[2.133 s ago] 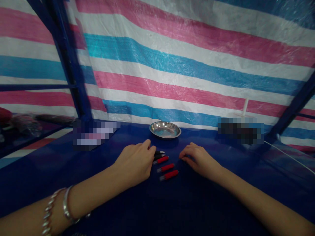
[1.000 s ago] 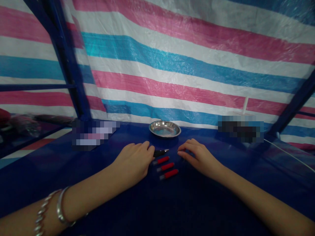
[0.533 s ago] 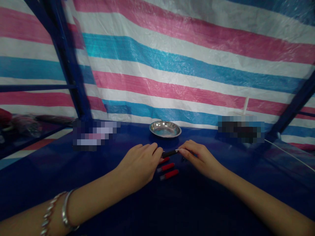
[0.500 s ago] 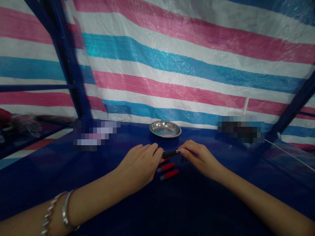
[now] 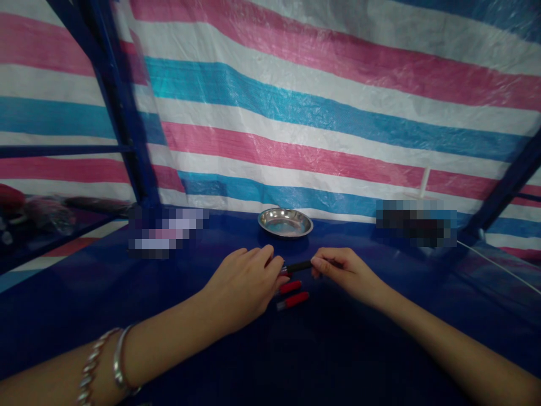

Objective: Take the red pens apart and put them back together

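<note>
A slim black pen (image 5: 299, 266) is held level between my hands, just above the table. My left hand (image 5: 249, 279) is closed on its left end, where a pale, shiny part shows by the fingertips. The fingers of my right hand (image 5: 338, 265) pinch its right end, and that tip is hidden. Below the pen lie a red pen-like piece (image 5: 290, 287) and a nearer red one (image 5: 297, 299) with a clear end, side by side on the table. A bit of another red piece shows beside my left fingertips, mostly covered.
A shallow steel dish (image 5: 285, 224) stands beyond my hands on the dark blue table (image 5: 338, 361). Blurred-out items lie at the back left and back right. A white cord (image 5: 499, 264) runs along the right. Blue metal posts and a striped plastic sheet (image 5: 321, 129) close off the back.
My right hand has moved slightly down, its fingers folded further over the pen's right end. The shiny part now shows at the left end; before, a pale tip showed beside my right fingers.
</note>
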`<act>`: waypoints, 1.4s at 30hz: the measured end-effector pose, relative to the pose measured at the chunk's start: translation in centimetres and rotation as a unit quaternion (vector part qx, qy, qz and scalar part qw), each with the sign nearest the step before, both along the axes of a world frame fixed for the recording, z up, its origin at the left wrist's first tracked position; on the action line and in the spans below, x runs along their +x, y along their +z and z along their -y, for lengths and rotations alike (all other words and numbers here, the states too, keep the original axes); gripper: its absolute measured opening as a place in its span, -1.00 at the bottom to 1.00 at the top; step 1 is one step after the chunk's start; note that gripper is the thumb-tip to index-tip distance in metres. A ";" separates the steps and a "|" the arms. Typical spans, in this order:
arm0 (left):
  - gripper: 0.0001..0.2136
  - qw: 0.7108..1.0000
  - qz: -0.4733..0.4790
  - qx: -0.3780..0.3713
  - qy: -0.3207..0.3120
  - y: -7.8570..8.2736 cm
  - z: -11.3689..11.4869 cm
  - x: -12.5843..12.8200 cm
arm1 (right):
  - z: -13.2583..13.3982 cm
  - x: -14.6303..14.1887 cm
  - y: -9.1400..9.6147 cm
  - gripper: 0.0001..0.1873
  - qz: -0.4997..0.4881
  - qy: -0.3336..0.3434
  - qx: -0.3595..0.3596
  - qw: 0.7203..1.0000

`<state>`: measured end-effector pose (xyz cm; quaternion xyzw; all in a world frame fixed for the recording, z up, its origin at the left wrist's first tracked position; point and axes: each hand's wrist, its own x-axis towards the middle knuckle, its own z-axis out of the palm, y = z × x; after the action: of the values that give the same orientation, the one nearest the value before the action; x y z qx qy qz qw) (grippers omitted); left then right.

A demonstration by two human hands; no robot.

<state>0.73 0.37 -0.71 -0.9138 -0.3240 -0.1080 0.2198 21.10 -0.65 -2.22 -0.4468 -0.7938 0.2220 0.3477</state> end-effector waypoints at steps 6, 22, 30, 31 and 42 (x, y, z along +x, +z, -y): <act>-0.83 1.000 0.008 0.014 -0.009 -0.3 -0.2 -0.1 | -0.1 0.1 -0.1 -0.69 -0.016 0.008 -0.012 1.000; -0.79 1.000 0.010 0.005 -0.002 -0.1 -0.2 0.0 | -0.3 0.2 -0.2 -0.64 -0.030 -0.016 -0.014 0.999; -0.77 1.000 0.010 0.003 0.002 -0.2 -0.2 0.0 | -0.2 0.1 -0.2 -0.70 -0.030 -0.015 -0.026 0.999; -0.78 1.000 0.010 0.002 0.003 -0.2 -0.2 0.0 | -0.2 0.1 -0.3 -0.71 -0.029 -0.017 -0.025 0.999; -0.79 1.000 0.012 0.007 0.001 -0.2 -0.2 0.0 | -0.4 0.1 -0.4 -0.76 -0.072 -0.014 -0.039 0.997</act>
<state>0.72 0.56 -0.93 -0.9108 -0.3265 -0.1210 0.2220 21.16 -0.29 -2.64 -0.4538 -0.7510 0.2798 0.3895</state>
